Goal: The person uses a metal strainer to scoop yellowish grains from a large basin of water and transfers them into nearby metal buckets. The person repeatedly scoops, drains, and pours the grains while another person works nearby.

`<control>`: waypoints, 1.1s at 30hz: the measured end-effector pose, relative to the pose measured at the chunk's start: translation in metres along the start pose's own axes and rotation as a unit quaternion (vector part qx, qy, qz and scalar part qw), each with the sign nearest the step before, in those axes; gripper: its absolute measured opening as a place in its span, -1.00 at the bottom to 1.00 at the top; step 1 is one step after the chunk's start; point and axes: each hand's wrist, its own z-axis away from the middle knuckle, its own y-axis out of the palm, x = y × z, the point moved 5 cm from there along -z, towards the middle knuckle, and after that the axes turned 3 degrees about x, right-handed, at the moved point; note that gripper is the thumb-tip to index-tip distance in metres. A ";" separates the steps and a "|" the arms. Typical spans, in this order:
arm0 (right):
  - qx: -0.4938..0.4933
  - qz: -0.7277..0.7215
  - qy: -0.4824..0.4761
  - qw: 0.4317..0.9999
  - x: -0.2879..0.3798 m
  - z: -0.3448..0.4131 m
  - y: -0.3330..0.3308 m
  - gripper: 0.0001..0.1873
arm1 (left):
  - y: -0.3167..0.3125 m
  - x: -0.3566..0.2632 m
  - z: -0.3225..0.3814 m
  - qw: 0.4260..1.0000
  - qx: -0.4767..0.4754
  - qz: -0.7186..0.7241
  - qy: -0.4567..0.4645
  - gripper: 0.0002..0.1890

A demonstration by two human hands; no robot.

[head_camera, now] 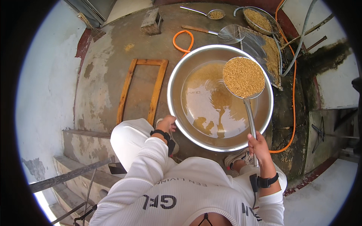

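Observation:
My right hand (258, 144) grips the metal handle of a round skimmer (250, 118). The skimmer is full of golden-brown grain (243, 76) and is held over the right side of a large stainless steel basin (173, 93). Cloudy water (198, 99) with grain under its surface lies in the basin. At the basin's left front rim is my left hand (168, 123), its fingers curled against the edge; whether they grip it is hard to see.
A wooden frame (158, 93) lies left of the basin. Beyond are a small wooden stool (151, 22), a wood-handled wire strainer (232, 34), a ladle with grain (216, 14) and a basket of grain (257, 19). An orange hose (295, 93) curves along the right. Steps (84, 135) stand left.

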 end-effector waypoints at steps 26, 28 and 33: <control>-0.045 -0.012 -0.036 0.998 0.007 -0.014 -0.014 -0.79 | 0.046 0.000 0.019 0.994 0.086 -0.061 0.040 -0.46; -0.044 -0.001 -0.040 0.998 0.009 -0.014 -0.012 -0.78 | 0.039 -0.017 0.030 0.996 0.043 -0.060 0.042 -0.38; -0.039 0.026 -0.070 0.996 0.015 -0.012 -0.008 -0.77 | 0.013 -0.123 0.113 0.972 -0.061 0.009 0.226 -0.30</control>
